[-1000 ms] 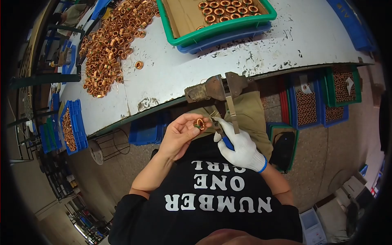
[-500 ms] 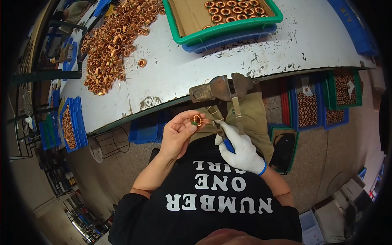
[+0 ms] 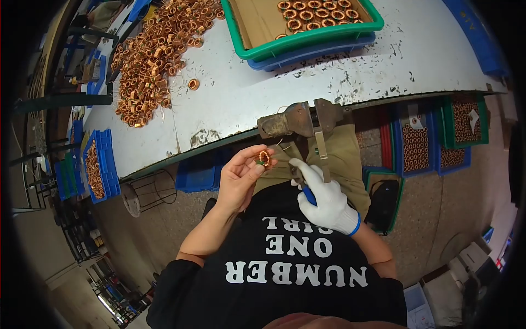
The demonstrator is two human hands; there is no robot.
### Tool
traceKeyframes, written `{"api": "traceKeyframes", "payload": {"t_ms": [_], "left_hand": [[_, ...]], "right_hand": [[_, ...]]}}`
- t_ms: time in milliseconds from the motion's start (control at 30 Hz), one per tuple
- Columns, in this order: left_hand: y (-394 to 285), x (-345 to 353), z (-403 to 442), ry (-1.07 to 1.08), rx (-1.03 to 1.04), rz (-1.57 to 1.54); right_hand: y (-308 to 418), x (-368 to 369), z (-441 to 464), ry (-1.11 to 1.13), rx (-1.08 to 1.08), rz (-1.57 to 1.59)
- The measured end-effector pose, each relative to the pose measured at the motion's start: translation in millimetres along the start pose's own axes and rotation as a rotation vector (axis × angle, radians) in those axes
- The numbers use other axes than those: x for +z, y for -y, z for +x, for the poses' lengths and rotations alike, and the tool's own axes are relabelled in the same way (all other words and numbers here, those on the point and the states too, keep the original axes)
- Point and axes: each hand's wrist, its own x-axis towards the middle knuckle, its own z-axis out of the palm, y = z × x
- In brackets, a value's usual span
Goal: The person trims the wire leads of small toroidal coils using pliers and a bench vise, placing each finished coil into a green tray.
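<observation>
My bare left hand (image 3: 241, 175) pinches a copper-wound toroid coil (image 3: 263, 159) with a bit of green on it between thumb and fingertips. Wrapped in a white glove, my right hand (image 3: 324, 198) grips blue-handled pliers (image 3: 308, 193). Their metal jaws point up toward the table, a short gap to the right of the coil. Whether the jaws are open is too small to tell. Just beyond both hands, a rusty vise (image 3: 298, 119) sits at the table edge, with a metal strip hanging below it.
Across the white table (image 3: 219, 104) lies a large heap of copper coils (image 3: 145, 74), with one loose coil (image 3: 193, 84) beside it. A green tray (image 3: 307, 46) holding rows of coils rests on a blue one. More coil-filled crates (image 3: 415, 148) stand at right; a blue crate (image 3: 101, 164) is at left.
The pliers have drawn back to the right, away from the coil. The long wire leads that stretched from the coil toward the jaws no longer show. My left hand has barely moved.
</observation>
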Motion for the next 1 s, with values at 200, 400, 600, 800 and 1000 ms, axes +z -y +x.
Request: {"api": "traceKeyframes", "payload": {"t_ms": [200, 400, 600, 800, 1000], "left_hand": [[3, 3, -2, 0.034, -0.068, 0.01], [7, 1, -5, 0.029, -0.105, 0.027], [8, -2, -3, 0.082, -0.104, 0.014], [5, 2, -4, 0.084, -0.104, -0.003], [-2, 11, -6, 0.046, -0.081, 0.318]], "right_hand": [[6, -5, -2, -0.002, 0.059, -0.053], [5, -3, -4, 0.04, 0.082, -0.057], [-8, 8, -5, -0.132, -0.091, -0.063], [-7, 8, -6, -0.105, -0.045, -0.042], [-1, 7, -7, -0.102, -0.031, -0.026]]}}
